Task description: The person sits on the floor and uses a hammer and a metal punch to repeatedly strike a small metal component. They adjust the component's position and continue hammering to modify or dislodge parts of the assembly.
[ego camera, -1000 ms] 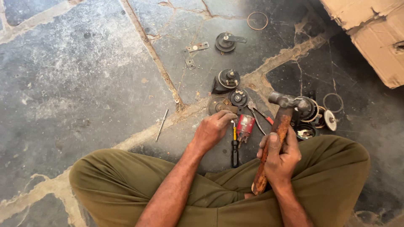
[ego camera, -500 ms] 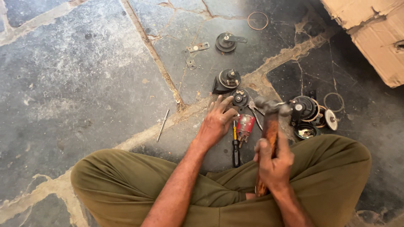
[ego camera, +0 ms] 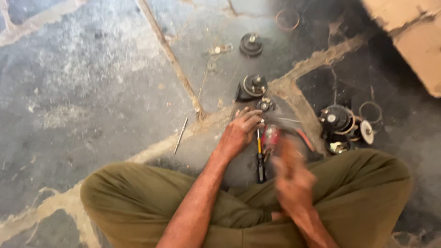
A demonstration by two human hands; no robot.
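A rough floor-level repair spot, a makeshift workshop by the look of it; the floor (ego camera: 92, 82) is cracked grey stone slabs with pale mortar seams, stained dark with grease on the right; round black motor-like parts (ego camera: 251, 86) sit scattered across it; a screwdriver (ego camera: 260, 158) lies by the crossed legs; loose metal rings (ego camera: 370, 111) and a thin rod (ego camera: 180, 135) lie about; the person sits cross-legged right among it.
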